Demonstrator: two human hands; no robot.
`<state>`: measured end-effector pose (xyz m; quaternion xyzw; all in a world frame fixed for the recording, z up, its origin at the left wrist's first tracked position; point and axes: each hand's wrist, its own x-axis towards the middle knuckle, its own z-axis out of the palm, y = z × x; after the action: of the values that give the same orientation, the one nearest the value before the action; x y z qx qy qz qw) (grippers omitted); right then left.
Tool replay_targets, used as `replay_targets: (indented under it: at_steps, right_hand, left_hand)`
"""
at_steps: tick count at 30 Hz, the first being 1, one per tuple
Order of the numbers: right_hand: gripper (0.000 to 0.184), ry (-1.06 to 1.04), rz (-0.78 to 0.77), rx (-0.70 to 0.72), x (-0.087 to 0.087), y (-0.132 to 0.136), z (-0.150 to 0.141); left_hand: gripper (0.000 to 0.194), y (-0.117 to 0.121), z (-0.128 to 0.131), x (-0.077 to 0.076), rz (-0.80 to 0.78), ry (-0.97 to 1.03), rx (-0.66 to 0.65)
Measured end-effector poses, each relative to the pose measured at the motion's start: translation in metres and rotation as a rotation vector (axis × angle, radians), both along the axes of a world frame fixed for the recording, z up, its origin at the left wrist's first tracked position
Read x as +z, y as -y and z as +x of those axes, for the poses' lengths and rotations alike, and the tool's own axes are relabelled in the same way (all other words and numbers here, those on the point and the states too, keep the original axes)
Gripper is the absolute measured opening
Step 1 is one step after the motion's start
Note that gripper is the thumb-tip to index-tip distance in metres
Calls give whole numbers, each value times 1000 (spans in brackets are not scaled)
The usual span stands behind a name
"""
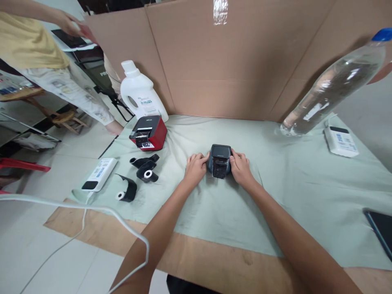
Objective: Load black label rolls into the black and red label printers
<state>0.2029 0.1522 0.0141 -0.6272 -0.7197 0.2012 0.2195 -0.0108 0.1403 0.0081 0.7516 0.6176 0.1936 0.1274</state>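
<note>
A small dark printer (221, 151), with a strip of black paper (219, 168) hanging out of its front, stands on the green cloth (199, 208). My left hand (196, 167) presses on its left side, fingers curled. On the opposite side, my right hand (241, 165) holds it with the thumb along the edge. The undersides of the fingers are hidden. To the left lie several rolls of black paper, among them one roll with a white core (130, 191). Behind them sits a red and black printer (154, 132) that also has black paper at its slot.
A cardboard sheet (220, 77) rises behind the table. A white jug (143, 92) and a tilted clear bottle (333, 87) stand before it. White boxes (100, 174) lie at both sides, a phone (379, 228) at right. A white cable (116, 214) crosses the front left. Another person's hand (69, 24) touches the cardboard.
</note>
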Motion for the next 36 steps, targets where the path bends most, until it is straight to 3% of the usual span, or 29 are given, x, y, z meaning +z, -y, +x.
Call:
replay_targets:
  at_steps: [31,36]
  right_hand:
    - [68,64,-45,38,3,1,1]
    - [66,17,3,61,1,0,4]
  left_hand:
    - [60,-1,0,1,-7,19,-4]
    - [62,1,0,2,-11,28,-21]
